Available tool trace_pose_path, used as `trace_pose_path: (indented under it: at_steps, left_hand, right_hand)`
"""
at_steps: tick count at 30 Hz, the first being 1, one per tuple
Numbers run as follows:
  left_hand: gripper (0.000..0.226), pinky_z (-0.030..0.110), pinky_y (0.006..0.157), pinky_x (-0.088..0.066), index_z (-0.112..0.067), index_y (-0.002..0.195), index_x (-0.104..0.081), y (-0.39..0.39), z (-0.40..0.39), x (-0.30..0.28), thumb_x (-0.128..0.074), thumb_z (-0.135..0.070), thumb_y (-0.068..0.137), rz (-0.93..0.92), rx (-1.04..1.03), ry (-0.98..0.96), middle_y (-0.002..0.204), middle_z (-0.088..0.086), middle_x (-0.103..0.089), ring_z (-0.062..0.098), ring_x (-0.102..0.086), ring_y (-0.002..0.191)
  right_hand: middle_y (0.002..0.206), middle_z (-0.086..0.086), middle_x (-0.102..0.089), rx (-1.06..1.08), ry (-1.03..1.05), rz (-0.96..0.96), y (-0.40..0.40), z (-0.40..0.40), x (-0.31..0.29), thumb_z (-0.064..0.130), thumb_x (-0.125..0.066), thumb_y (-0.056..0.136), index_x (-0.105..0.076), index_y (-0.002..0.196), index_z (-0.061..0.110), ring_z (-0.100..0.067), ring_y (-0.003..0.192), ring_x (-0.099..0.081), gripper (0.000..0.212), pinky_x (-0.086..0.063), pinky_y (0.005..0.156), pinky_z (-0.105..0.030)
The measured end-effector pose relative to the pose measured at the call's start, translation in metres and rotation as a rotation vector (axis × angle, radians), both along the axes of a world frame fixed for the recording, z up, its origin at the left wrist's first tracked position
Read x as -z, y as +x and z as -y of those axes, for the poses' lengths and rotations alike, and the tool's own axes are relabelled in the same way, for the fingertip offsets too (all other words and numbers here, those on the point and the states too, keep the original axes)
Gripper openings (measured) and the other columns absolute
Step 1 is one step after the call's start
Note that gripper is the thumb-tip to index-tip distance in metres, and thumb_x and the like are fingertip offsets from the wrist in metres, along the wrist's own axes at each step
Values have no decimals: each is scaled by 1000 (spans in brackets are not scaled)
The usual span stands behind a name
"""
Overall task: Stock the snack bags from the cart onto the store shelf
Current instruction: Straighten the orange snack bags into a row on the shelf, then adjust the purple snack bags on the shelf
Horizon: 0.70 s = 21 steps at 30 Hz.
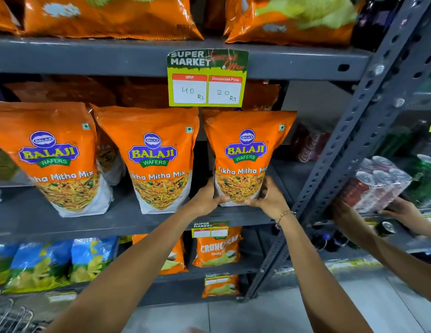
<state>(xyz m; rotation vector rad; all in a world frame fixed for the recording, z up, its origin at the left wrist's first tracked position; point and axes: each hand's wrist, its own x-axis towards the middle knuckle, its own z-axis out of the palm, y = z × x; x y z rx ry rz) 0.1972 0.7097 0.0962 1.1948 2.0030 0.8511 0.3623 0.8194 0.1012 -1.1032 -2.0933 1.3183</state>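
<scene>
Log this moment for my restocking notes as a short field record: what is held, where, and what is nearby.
held item: rightmost Tikha Mitha Mix bag, upright
left hand: grip on the bag's lower left
right hand: grip on the bag's lower right
placement: middle shelf, bag's base at its front
neighbours: two matching bags standing to its left
price tag: MRP 40 Rs, discounted 20 Rs
also present: another person's hands on a wrapped can pack

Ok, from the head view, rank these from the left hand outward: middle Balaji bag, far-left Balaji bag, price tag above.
1. Middle Balaji bag, just left of the left hand.
2. Price tag, above on the shelf edge.
3. Far-left Balaji bag, far end of the row.
</scene>
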Motion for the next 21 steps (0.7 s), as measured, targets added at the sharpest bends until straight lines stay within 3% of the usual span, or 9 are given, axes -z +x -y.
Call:
trace_pose_path:
  at_steps: [5,10,11,13,15,17,19,21]
  left_hand:
    - [88,44,117,-26,-34,146,-6,-4,2,5,-65,-40,81,160,-27,44,156,1,-26,25,-25,143]
    - [91,29,109,-26,-16,147,5,13,23,-2,-59,-40,86,74,-36,94,159,5,-16,25,-20,145]
    - [91,28,109,-25,-13,147,5,16,32,-3,-58,-40,87,52,-44,112,159,5,-13,24,-19,145]
    - [82,32,112,-28,-11,148,-6,19,56,-10,-54,-41,89,51,-93,122,158,5,-18,22,-25,143]
    - [54,35,108,-38,-12,138,-37,12,86,-16,-50,-38,92,46,-156,185,145,6,-45,20,-46,130]
    - [25,38,98,-49,-15,109,-61,-3,120,-23,-47,-29,95,112,-258,327,110,3,-68,14,-64,104]
    - [22,39,87,-55,-13,92,-66,-28,156,-26,-47,-23,95,185,-385,431,85,-3,-71,9,-68,80]
    - [21,38,80,-55,-19,83,-68,-61,194,-24,-50,-25,94,206,-515,501,72,-7,-72,8,-68,70]
  right_hand:
    - [132,-4,-54,-15,3,-7,2,3,2,23,-85,57,-38,125,20,-22,120,-52,83,-46,101,-49]
    - [135,-2,-47,17,-67,55,4,10,8,23,-81,65,-23,139,16,-18,123,-46,94,-42,104,-44]
    - [126,-4,-52,101,-19,87,5,18,7,19,-78,70,-27,136,9,-20,117,-50,84,-44,100,-41]
    - [102,-14,-64,295,233,100,2,44,3,13,-67,80,-49,113,3,-28,98,-62,38,-49,79,-35]
    - [84,-9,-68,283,412,-17,-13,80,-5,9,-60,85,-59,89,9,-19,79,-65,4,-42,65,-18]
    - [74,1,-65,121,397,-123,-40,114,-8,14,-60,86,-62,84,11,-1,67,-60,4,-39,59,-6]
    - [71,6,-63,-5,349,-185,-75,145,-10,18,-61,85,-64,84,13,8,66,-57,6,-42,61,-5]
    - [71,8,-63,-114,299,-237,-111,179,-13,16,-61,85,-64,84,12,11,67,-57,5,-42,63,-4]
